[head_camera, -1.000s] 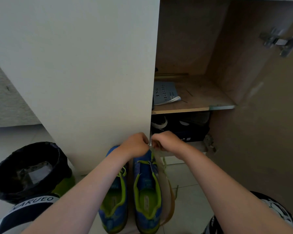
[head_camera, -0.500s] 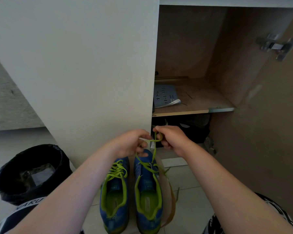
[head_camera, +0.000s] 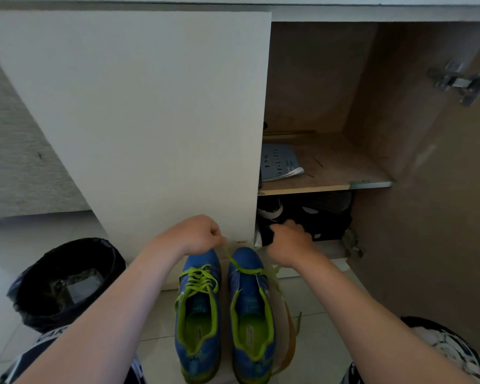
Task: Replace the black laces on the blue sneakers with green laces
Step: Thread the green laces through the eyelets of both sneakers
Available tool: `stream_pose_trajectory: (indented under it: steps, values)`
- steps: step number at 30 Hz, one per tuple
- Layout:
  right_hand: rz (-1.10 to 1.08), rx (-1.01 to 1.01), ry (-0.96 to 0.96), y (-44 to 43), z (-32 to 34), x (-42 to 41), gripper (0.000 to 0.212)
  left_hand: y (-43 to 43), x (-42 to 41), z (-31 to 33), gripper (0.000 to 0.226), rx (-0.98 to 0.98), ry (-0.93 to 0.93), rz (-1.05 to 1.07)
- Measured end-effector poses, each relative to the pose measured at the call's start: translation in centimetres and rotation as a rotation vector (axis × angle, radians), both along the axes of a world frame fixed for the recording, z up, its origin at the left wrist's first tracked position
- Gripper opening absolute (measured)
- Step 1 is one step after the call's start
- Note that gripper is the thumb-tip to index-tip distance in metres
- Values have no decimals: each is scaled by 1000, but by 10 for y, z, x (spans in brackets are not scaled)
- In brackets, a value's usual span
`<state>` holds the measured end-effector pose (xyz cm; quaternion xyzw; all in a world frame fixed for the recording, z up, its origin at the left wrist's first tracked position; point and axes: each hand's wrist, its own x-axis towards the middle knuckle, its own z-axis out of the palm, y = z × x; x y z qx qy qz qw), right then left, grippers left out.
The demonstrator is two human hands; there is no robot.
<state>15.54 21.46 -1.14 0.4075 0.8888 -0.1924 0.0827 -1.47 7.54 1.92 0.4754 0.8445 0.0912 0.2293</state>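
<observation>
Two blue sneakers with green lining stand side by side on the tiled floor, toes toward the cabinet. The left sneaker [head_camera: 198, 328] is fully laced in green. The right sneaker [head_camera: 250, 314] has a green lace [head_camera: 233, 261] crossing only its lowest eyelets near the toe. My left hand [head_camera: 197, 234] pinches one end of this lace, which runs taut down to the shoe. My right hand [head_camera: 288, 242] is curled above the toe's right side, and the other lace end runs up under it. No black lace shows.
A white cabinet door [head_camera: 150, 120] stands just behind the toes. The open cabinet has a shelf [head_camera: 330, 187] with a booklet [head_camera: 279, 162], and dark shoes [head_camera: 316, 214] below. A black-lined bin [head_camera: 34, 286] sits at left. A brown open door [head_camera: 427, 217] is at right.
My hands were close together over the right sneaker's toe. Now they have drawn apart, with the lace ends pulled outward and the lace tight across the eyelets.
</observation>
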Motion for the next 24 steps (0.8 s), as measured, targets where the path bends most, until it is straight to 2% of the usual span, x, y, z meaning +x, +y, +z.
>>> stream_pose_trajectory:
  steps: [1, 3, 4, 6, 10, 16, 19, 21, 22, 24]
  values:
    - [63, -100, 123, -5, 0, -5, 55, 3, 7, -1, 28, 16, 1, -22]
    - [100, -435, 400, -18, 1, -15, 52, 7, 19, 0, 26, 47, 46, -55]
    - [97, -558, 506, -24, 3, -18, 46, 9, 23, 2, 26, 60, 79, -65]
    - [84, -656, 617, -29, 9, -20, 29, 13, 27, 9, 26, 87, 128, -68]
    - [42, -547, 601, -17, 18, -12, 23, 9, 21, 27, 24, 123, 65, -3]
    - [-85, -162, 389, 11, 1, 2, 33, -17, 11, 36, 24, 28, -35, 23]
    - [-95, -129, 330, 7, -6, 4, 30, -22, 17, 33, 20, 76, -61, 67]
    - [-16, -99, 299, 0, -8, 2, 34, -21, 25, 28, 16, 102, -79, 47]
    - [36, -126, 325, -5, -7, 1, 42, -20, 30, 26, 15, 95, -77, 27]
    - [119, -322, 468, -21, 1, -2, 55, -17, 38, 20, 17, 76, -71, 2]
